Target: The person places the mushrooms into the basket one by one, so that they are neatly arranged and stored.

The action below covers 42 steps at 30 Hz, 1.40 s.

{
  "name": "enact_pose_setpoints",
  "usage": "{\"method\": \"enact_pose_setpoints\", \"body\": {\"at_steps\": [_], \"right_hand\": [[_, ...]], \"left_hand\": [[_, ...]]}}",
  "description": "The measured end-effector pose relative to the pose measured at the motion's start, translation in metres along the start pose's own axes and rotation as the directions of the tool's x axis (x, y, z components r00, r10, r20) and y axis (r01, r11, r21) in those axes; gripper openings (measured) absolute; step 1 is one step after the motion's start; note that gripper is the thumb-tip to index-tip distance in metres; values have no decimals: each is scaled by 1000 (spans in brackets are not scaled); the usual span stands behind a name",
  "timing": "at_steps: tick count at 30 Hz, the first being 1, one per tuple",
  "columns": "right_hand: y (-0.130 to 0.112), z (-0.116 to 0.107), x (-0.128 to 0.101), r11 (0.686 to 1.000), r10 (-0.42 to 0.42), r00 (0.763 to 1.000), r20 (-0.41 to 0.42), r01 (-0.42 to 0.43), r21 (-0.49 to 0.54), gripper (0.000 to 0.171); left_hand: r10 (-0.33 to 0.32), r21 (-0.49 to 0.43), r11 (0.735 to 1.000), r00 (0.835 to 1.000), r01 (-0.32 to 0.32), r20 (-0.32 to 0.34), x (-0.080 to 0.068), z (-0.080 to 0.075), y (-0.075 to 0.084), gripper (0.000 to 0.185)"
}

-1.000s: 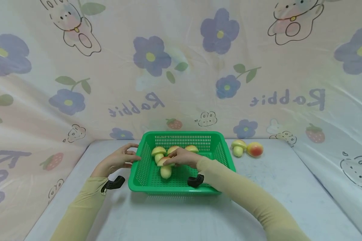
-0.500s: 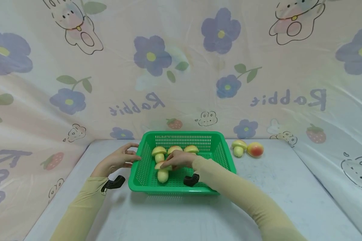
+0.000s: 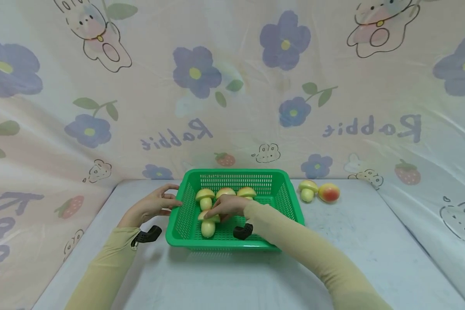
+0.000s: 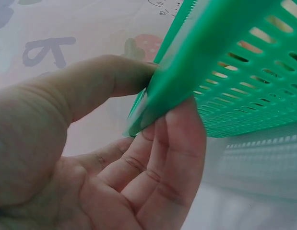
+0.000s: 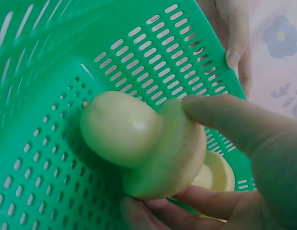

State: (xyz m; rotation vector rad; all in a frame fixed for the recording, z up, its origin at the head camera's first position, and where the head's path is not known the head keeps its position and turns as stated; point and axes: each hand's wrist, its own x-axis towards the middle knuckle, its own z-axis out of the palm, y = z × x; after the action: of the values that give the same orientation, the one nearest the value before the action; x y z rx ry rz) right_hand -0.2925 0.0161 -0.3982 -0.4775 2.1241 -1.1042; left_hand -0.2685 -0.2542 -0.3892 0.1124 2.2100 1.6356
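My right hand [image 3: 227, 206] reaches into the green plastic basket [image 3: 236, 243] and grips a toy mushroom [image 3: 208, 228] by its cap. In the right wrist view, the thumb lies on one side of that mushroom [image 5: 153, 143] and the fingers on the other, its pale rounded stem pointing away from the palm. My left hand [image 3: 155, 204] pinches the basket's left rim [image 4: 174, 79], thumb on top and fingers beneath. Behind the held mushroom, a second mushroom [image 3: 206, 199] stands in the basket, with more yellow-red caps [image 3: 246, 192] along the back.
On the white table [image 3: 352, 241], right of the basket, another toy mushroom [image 3: 308, 190] stands beside a red-and-yellow fruit [image 3: 329, 193]. A printed cloth [image 3: 232, 103] with flowers and rabbits rises at the table's back edge.
The right hand has moved the gripped mushroom slightly left and toward the front of the basket. The left hand keeps its grip on the rim.
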Motion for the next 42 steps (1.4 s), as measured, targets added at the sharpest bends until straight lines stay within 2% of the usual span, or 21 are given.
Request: {"method": "enact_pose_setpoints", "body": {"at_steps": [9,16,26,35,42], "right_hand": [[-4,3,1,1000,8,1000,4,-8,-14,48],[-7,5,3,999,-19,1000,23,19,-30,32],[-9,8,5,1000,-16,1000,18,16,17,30],[-10,10,8,996,-49,999,21,47,81,22],[-11,8,5,993,-41,999,10,40,115,25]], "left_hand": [[-2,-12,1000,1000,2,2,2,-1,1,69],[3,-19,1000,1000,-2,8,2,1,0,70],[12,-13,1000,1000,-12,19,3,1,0,68],[3,-24,1000,1000,-3,13,1,0,0,68],[22,-9,1000,999,-22,33,-1,-1,-1,72]]}}
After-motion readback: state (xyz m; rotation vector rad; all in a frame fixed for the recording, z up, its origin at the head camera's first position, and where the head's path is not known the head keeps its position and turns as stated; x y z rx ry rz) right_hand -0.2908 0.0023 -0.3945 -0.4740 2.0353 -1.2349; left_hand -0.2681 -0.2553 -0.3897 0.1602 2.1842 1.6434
